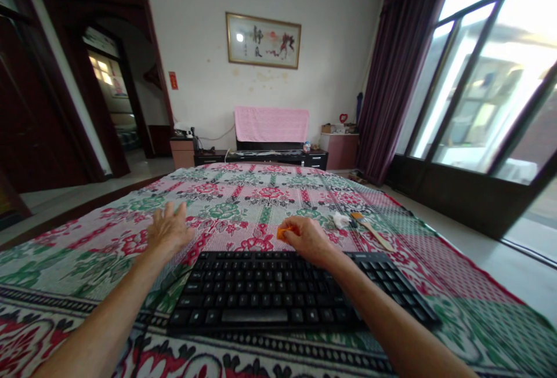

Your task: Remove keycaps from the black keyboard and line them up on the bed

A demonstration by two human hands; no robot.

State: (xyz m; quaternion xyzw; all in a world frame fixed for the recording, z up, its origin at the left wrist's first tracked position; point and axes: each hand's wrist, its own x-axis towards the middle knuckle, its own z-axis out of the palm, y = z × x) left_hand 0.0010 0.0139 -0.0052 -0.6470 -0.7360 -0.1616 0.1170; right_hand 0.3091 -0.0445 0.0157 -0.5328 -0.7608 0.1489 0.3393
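Right grip (308, 240) pinches a small orange item (282, 232) at centre frame; mostly hidden, it is possibly cloth, judged light, soft, best held by an edge. Left grip (169, 229), left of centre, is spread, holding nothing. The keyboard (255, 286), lower centre, appears rigid; ends suit lifting.

Right hand (310, 239) covers part of orange item (284, 232), possibly cloth. Right forearm (387, 323) hides part of keyboard (252, 288); it and left forearm (102, 314) cut by bottom edge. Framed picture (278, 42) lettering unreadable. View through window (472, 97) blurred, washed out.
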